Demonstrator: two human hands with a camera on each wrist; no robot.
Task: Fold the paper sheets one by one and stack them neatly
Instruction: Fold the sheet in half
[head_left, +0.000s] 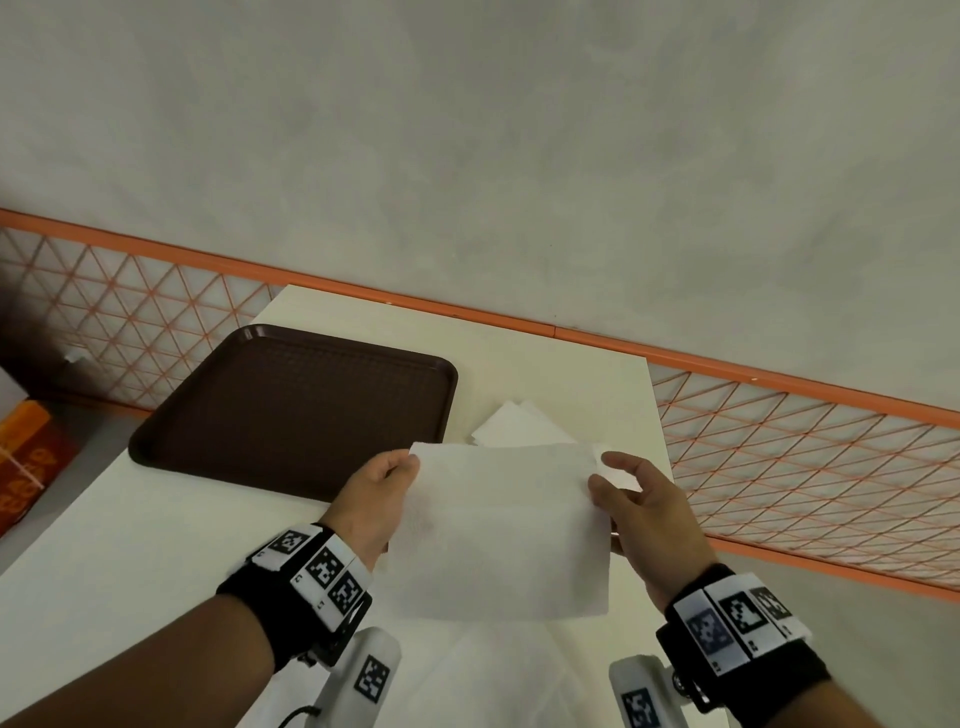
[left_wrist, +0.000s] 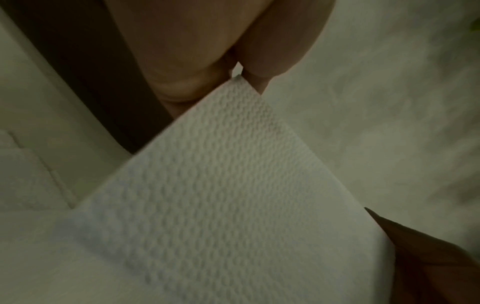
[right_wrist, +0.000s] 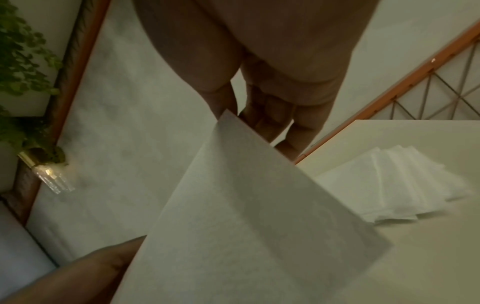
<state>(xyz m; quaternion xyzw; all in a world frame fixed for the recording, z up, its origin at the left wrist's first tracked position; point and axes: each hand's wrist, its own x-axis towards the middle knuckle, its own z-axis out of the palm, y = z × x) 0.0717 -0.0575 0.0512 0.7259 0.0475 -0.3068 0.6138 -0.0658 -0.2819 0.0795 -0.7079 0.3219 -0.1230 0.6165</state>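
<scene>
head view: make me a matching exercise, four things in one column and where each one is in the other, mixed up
Things:
1. paper sheet
2. brown tray
3. folded stack
4. orange box

Places:
A. off the table, far left
B. on the table, right of the tray
C. held up between both hands
D. on the table, left part

Pairs: 1-C, 2-D, 3-B, 4-A

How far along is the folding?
Done: a stack of folded sheets lies on the table, fanned rather than neat. In hand: left hand and right hand pinch one sheet by its top corners. Left: folding it, stacking it; unfolded supply not visible.
</scene>
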